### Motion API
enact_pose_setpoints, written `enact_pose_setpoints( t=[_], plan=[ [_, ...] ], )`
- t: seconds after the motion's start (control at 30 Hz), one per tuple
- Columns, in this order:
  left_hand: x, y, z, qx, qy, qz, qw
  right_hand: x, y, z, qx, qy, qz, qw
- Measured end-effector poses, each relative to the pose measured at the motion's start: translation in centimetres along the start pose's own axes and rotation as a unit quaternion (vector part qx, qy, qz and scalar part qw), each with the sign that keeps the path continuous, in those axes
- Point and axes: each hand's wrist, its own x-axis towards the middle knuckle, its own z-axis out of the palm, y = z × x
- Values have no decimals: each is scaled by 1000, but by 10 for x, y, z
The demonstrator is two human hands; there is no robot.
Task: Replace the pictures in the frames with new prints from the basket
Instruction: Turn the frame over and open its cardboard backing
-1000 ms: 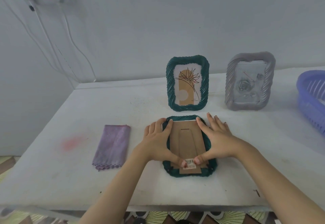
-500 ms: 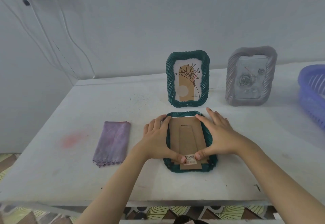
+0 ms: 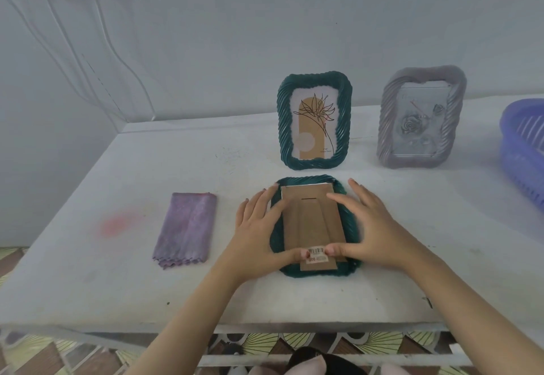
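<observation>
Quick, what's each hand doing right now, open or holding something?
Left hand: open, fingers flat on the face-down green frame.
Right hand: open, fingers and thumb pressing its cardboard backing.

Fig.: single view, head-worn wide-angle cam. Looks fwd and down from the near side of the table (image 3: pixel 294 295), facing the back wall (image 3: pixel 294 21). Close range: left hand (image 3: pixel 259 227) and right hand (image 3: pixel 379 227) sit approx. mid-frame, forearms entering from the bottom corners. Wall fills the upper half; patterned floor (image 3: pixel 265 342) shows below the table's near edge. The right border cuts the blue basket (image 3: pixel 521 151). Lines bend toward the edges.
</observation>
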Motion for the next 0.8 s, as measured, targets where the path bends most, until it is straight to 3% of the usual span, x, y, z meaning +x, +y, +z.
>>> enact_pose_setpoints(
  t=[0.17, 0.47, 0.8],
  plan=[
    [-32, 3, -2, -107, 45, 18, 993, -42, 7, 11, 79, 53, -33, 995],
    [-44, 4, 1, -234, 28, -65, 970, -54, 14, 21, 135, 80, -17, 988],
    [-42, 8, 1, -293, 8, -98, 951, -50, 11, 19, 145, 63, 8, 987]
  ],
)
